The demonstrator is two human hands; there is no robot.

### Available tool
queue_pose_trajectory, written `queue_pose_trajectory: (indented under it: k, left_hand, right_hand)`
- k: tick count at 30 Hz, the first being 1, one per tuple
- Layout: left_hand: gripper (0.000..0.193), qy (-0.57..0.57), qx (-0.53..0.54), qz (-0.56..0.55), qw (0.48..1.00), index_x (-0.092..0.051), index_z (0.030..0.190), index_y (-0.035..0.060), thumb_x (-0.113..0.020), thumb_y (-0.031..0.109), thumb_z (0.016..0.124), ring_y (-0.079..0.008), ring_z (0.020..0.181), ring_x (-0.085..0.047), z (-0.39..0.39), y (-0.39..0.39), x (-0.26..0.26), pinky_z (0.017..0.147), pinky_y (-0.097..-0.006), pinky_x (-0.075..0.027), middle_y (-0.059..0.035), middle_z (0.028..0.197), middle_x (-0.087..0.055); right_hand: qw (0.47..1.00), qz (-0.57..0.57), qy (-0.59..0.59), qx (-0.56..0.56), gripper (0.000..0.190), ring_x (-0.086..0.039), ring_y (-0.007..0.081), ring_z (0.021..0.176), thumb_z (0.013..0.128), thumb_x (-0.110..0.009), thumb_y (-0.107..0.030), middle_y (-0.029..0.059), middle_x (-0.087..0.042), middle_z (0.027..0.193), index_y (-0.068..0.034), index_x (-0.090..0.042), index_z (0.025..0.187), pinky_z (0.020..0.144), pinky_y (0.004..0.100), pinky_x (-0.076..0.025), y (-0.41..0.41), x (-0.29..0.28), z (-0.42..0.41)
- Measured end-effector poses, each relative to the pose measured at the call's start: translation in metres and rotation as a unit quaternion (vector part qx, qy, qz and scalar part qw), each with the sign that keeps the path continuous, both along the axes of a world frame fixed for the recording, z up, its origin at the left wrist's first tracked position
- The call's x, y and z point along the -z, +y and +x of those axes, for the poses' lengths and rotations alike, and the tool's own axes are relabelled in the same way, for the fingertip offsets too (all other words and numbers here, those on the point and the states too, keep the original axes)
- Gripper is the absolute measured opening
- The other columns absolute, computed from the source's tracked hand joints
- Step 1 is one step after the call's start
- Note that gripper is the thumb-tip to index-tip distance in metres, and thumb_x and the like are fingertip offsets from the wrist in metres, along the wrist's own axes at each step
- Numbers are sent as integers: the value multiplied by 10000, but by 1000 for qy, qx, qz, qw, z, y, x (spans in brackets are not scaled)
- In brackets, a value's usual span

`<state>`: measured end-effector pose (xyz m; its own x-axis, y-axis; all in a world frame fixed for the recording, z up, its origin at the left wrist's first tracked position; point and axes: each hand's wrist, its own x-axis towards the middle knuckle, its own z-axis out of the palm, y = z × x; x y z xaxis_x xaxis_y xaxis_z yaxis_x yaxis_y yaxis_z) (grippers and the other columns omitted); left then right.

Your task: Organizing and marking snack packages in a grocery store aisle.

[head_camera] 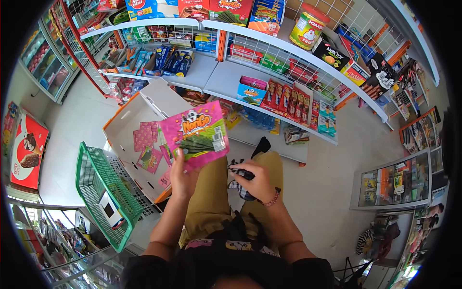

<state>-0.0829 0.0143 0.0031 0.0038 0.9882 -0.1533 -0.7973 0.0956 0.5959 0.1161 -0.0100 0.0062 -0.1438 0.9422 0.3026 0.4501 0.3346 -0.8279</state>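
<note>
My left hand (184,182) grips the lower edge of a pink and green NoriGo seaweed snack pouch (198,139), its printed face turned up towards me. In my right hand (261,182) is a small black hand-held tool (246,174), partly covered by my fingers; its exact kind is unclear. It is apart from the pouch, above my knees. To the left, a white cardboard box with orange edges (124,139) lies open. Several smaller pink snack packets (149,159) are inside it, some hidden behind the pouch.
A green plastic basket (108,202) stands left of the box. Ahead are white store shelves (205,74) with a blue NoriGo display box (251,90) and red wafer packs (287,99). A glass display case (395,180) stands at right, a red ice-cream freezer (29,150) at far left.
</note>
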Motion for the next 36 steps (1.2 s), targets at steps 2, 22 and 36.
queue_pose_trajectory:
  k: [2, 22, 36]
  left_hand:
    - [430, 4, -12, -6, 1000, -433, 1212, 31, -416, 367, 944, -254, 996, -559, -12, -1, 23, 875, -335, -444, -111, 1115, -548]
    - [377, 141, 218, 34, 965, -425, 1224, 46, -552, 88, 871, -127, 1002, -545, 27, -13, 16, 866, -300, -439, -48, 1104, -567]
    - [507, 35, 335, 23, 941, -353, 1312, 22, -408, 361, 938, -162, 1101, -476, 28, -31, 6, 949, -295, -364, -83, 1210, -489]
  right_hand:
    - [999, -5, 37, 35, 177, -580, 183, 665, 719, -703, -47, 100, -612, 763, -20, -659, 888, 607, 269, -449, -4, -8, 16]
    - [966, -59, 238, 84, 192, -582, 140, 785, 736, -682, -31, 77, -621, 839, 10, -647, 920, 734, 239, -441, -26, -2, 32]
    - [993, -41, 112, 17, 189, -586, 153, 770, 730, -694, -23, 82, -624, 827, -4, -657, 914, 695, 260, -449, -31, -24, 14]
